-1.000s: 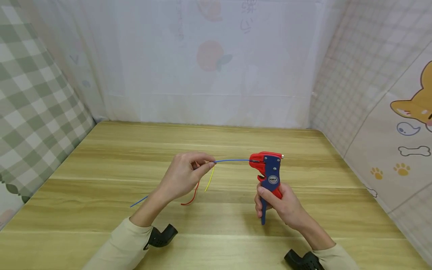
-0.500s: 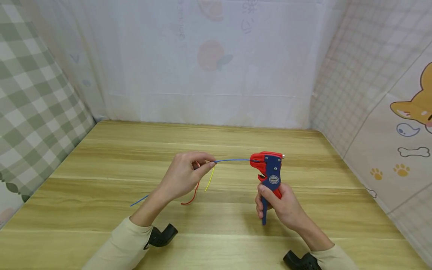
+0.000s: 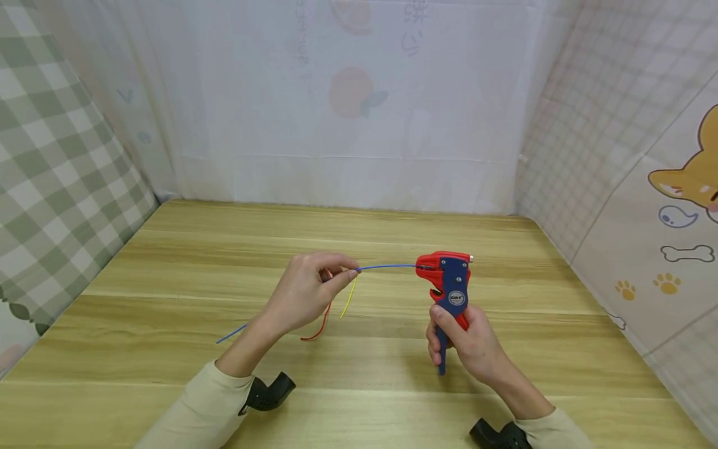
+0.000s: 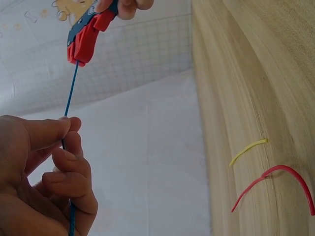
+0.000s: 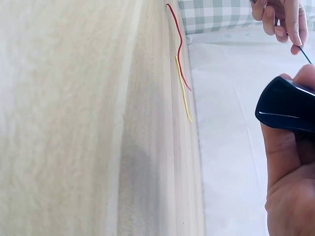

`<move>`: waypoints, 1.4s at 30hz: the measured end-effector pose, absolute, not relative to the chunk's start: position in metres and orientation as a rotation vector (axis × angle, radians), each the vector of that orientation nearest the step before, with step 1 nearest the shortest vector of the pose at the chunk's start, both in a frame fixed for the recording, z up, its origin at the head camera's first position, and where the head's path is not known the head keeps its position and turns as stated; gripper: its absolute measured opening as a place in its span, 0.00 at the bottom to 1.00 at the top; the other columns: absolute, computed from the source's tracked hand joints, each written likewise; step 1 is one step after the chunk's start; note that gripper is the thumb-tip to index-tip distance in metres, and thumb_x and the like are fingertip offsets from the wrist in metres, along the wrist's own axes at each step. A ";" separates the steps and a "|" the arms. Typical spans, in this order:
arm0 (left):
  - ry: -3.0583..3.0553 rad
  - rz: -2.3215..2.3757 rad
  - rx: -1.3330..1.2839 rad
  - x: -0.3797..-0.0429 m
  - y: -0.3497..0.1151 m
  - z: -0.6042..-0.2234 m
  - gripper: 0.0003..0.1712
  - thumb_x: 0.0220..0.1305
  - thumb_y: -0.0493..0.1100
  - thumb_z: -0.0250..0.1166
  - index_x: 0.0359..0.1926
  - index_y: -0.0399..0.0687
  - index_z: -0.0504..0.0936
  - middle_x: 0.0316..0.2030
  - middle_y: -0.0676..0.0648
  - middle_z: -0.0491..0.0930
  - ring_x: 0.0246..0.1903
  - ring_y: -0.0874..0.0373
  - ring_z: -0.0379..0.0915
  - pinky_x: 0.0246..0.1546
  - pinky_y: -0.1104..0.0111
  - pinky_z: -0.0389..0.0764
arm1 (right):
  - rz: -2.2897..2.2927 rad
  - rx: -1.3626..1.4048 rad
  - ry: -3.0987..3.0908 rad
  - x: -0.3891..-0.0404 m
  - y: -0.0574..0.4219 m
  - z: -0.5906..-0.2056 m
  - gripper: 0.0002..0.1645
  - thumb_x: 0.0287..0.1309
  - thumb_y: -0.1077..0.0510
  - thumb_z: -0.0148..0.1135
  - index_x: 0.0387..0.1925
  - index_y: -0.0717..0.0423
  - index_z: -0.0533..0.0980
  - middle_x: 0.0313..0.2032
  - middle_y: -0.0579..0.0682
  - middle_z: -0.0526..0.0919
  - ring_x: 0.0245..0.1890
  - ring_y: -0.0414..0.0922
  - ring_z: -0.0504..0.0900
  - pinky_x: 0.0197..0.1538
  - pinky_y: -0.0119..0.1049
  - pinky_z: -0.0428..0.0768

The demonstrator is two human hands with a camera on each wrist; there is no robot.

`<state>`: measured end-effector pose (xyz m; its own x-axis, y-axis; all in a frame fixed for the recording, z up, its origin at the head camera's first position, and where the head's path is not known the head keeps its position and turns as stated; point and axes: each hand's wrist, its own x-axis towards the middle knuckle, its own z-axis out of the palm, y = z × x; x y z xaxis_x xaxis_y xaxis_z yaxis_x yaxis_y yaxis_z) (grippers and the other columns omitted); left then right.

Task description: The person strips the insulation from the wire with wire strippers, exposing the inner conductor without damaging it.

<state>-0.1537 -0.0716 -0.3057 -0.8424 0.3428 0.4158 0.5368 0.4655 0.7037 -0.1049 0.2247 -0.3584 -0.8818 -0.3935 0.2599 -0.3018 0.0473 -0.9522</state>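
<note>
Between thumb and fingertips my left hand (image 3: 308,287) pinches a blue wire (image 3: 387,266), whose back end trails out past the wrist. The wire's front end runs straight into the red nose of a wire stripper (image 3: 450,280). My right hand (image 3: 468,343) grips that stripper upright by its blue and red handles, raised over the table. In the left wrist view the wire (image 4: 72,91) enters the slot between the tool's jaws, which hide its tip. Only a dark handle end (image 5: 283,105) of the stripper shows in the right wrist view.
A red wire (image 3: 322,327) and a yellow wire (image 3: 349,299) lie on the wooden table (image 3: 364,405) beneath my left hand. White sheeting (image 3: 348,174) stands at the back, with patterned cloth on both sides. Black camera mounts (image 3: 272,393) are strapped at the wrists.
My right hand and the wire stripper have shifted very slightly to the right, the handle's lower end most. The left hand holds still, and the blue wire stays in the stripper's nose.
</note>
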 end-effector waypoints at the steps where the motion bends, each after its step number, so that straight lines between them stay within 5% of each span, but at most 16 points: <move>1: -2.497 -1.317 -0.762 -0.154 -0.072 -0.306 0.07 0.69 0.39 0.70 0.45 0.48 0.93 0.28 0.54 0.86 0.21 0.64 0.71 0.25 0.71 0.75 | -1.991 -0.739 2.224 -0.105 0.224 -0.359 0.14 0.84 0.63 0.41 0.39 0.66 0.68 0.22 0.51 0.78 0.17 0.48 0.81 0.23 0.45 0.84; 9: -2.487 -1.322 -0.802 -0.154 -0.070 -0.307 0.07 0.69 0.38 0.71 0.44 0.47 0.93 0.33 0.50 0.89 0.21 0.62 0.73 0.26 0.71 0.77 | -2.048 -0.532 2.277 -0.103 0.222 -0.359 0.18 0.85 0.57 0.43 0.34 0.61 0.66 0.17 0.49 0.71 0.11 0.48 0.74 0.18 0.43 0.78; 42: -2.523 -1.313 -0.775 -0.154 -0.071 -0.308 0.07 0.69 0.39 0.70 0.44 0.48 0.92 0.30 0.52 0.89 0.22 0.66 0.74 0.27 0.71 0.77 | -2.051 -0.659 2.200 -0.107 0.226 -0.361 0.15 0.84 0.61 0.42 0.35 0.60 0.68 0.19 0.50 0.74 0.13 0.48 0.77 0.19 0.41 0.79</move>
<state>-0.1537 -0.0709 -0.3081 -0.8445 0.3600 0.3965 0.5313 0.4704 0.7046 -0.1065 0.2260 -0.3609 -0.9066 -0.3468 0.2403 -0.2640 0.0220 -0.9643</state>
